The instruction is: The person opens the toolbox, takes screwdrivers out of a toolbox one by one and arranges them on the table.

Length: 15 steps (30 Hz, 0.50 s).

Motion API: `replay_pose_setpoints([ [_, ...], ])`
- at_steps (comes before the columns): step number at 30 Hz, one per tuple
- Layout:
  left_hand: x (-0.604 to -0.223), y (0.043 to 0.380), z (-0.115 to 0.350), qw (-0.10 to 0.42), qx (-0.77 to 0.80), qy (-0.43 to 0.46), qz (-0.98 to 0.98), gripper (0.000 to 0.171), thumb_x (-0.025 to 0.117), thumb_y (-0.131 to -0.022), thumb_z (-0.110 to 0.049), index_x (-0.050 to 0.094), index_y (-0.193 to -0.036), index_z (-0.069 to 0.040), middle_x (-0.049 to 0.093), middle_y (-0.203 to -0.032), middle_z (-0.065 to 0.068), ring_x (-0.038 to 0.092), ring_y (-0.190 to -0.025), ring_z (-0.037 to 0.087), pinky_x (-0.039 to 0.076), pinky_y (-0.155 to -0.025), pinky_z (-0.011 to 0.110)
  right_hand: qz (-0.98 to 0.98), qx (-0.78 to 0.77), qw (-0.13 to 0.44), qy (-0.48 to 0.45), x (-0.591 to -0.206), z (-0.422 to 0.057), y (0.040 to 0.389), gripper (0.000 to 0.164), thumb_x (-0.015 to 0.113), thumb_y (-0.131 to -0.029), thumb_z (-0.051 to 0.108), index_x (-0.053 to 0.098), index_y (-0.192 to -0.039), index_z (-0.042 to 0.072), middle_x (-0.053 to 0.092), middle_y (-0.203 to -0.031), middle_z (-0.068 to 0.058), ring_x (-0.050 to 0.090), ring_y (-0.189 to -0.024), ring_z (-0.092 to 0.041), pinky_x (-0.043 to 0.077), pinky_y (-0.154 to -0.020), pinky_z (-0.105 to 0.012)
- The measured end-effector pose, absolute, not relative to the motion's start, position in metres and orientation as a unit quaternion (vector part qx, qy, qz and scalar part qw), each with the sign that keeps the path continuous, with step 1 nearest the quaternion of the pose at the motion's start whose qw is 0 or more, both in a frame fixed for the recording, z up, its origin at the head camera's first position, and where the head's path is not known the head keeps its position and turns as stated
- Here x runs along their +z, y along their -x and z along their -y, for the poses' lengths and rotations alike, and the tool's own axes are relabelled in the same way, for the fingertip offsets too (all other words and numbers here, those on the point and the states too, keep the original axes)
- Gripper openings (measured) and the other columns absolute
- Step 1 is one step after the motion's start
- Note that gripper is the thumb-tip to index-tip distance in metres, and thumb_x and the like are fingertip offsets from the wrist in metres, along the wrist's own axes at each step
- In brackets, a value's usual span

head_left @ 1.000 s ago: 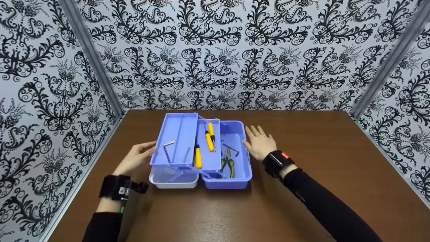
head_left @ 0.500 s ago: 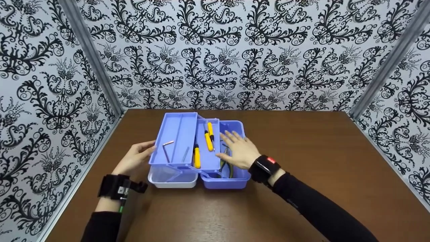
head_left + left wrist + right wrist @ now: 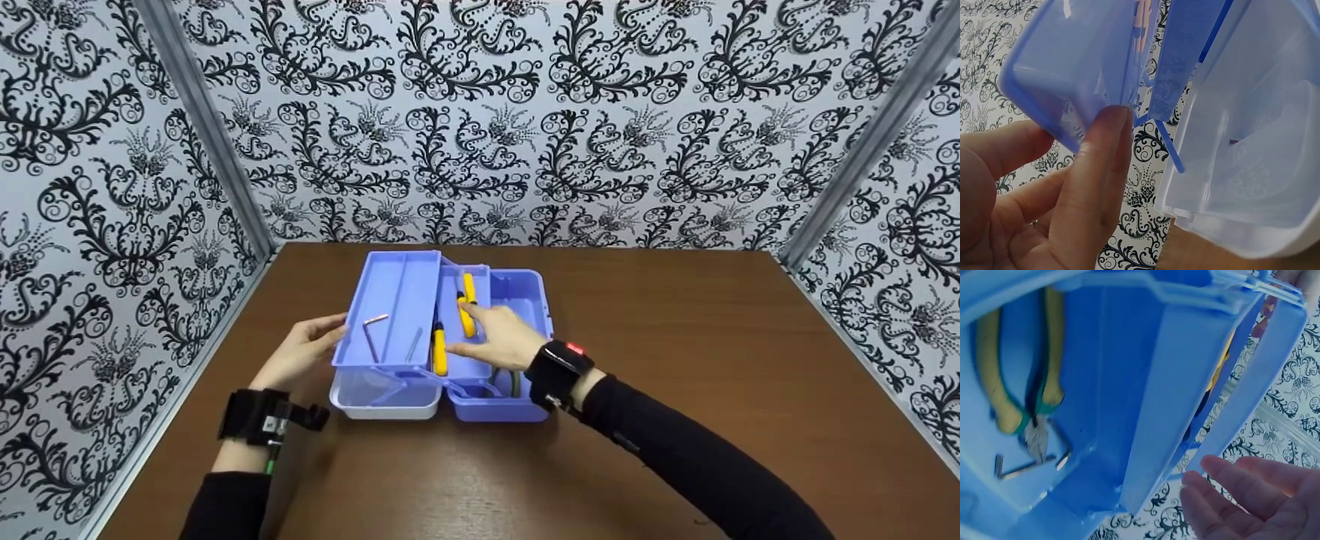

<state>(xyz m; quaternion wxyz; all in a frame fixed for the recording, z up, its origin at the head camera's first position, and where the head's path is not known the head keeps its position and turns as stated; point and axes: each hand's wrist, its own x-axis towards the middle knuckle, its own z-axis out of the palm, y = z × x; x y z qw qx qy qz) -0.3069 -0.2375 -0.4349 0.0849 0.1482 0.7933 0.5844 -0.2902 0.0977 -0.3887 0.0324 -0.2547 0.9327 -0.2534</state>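
Note:
A blue toolbox (image 3: pixel 501 411) stands unfolded on the table. My left hand (image 3: pixel 306 346) pinches the left edge of its upper tray (image 3: pixel 401 281), with the thumb and fingers on either side of the tray wall in the left wrist view. My right hand (image 3: pixel 506 339) hovers over the lower tray (image 3: pixel 465 367), fingers spread toward a yellow-and-black screwdriver (image 3: pixel 466 319). Another yellow screwdriver (image 3: pixel 440 352) lies near the thumb, and a third yellow handle (image 3: pixel 469 285) sits behind. In the right wrist view, pliers (image 3: pixel 994 371) and a hex key (image 3: pixel 1027 468) lie in the toolbox bottom.
The upper tray bears an L-shaped hex key (image 3: pixel 371 341) and a thin grey rod (image 3: pixel 415 343). Below it is the whitish, translucent lid (image 3: pixel 386 411). Hinged arms (image 3: pixel 469 388) link trays and box. Patterned walls (image 3: pixel 480 150) border the brown table (image 3: pixel 675 315).
My right hand has moved left from beside the toolbox's right rim, across the bottom compartment, to the lower tray's screwdrivers. The left hand stays on the upper tray's edge.

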Motion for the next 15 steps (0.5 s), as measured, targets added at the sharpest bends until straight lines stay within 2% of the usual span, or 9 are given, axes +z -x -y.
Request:
replay_pose_setpoints([
  [4,-0.434,0.306,0.237,0.082,0.584,-0.145,-0.795,0.052,0.048,-0.105,-0.016,0.035,-0.145,0.013,0.05,-0.137,0.037,0.068,-0.093,0.002,0.057,-0.087,0.024,-0.92,-0.287,0.025,0.265,-0.39,-0.092,0.296,0.068,0.068,-0.092,0.037,0.049,-0.141,-0.005,0.057,-0.138,-0.024,0.06,-0.122,-0.036,0.051,-0.104,-0.046],
  [10,-0.434,0.306,0.237,0.081,0.584,-0.148,-0.794,0.053,0.049,-0.105,-0.017,0.035,-0.145,0.013,0.049,-0.139,0.036,0.067,-0.097,0.004,0.056,-0.091,0.024,-0.906,-0.305,-0.001,0.292,-0.396,-0.084,0.303,0.035,0.071,-0.088,0.012,0.067,-0.114,-0.012,0.072,-0.108,-0.027,0.07,-0.099,-0.037,0.058,-0.089,-0.044],
  [15,-0.437,0.308,0.237,0.085,0.589,-0.142,-0.791,0.053,0.049,-0.105,-0.017,0.034,-0.146,0.013,0.05,-0.138,0.036,0.067,-0.096,0.004,0.056,-0.089,0.023,-0.916,-0.287,-0.005,0.279,-0.402,-0.076,0.307,0.022,0.073,-0.084,0.009,0.073,-0.096,-0.01,0.075,-0.091,-0.022,0.072,-0.088,-0.033,0.06,-0.081,-0.041],
])
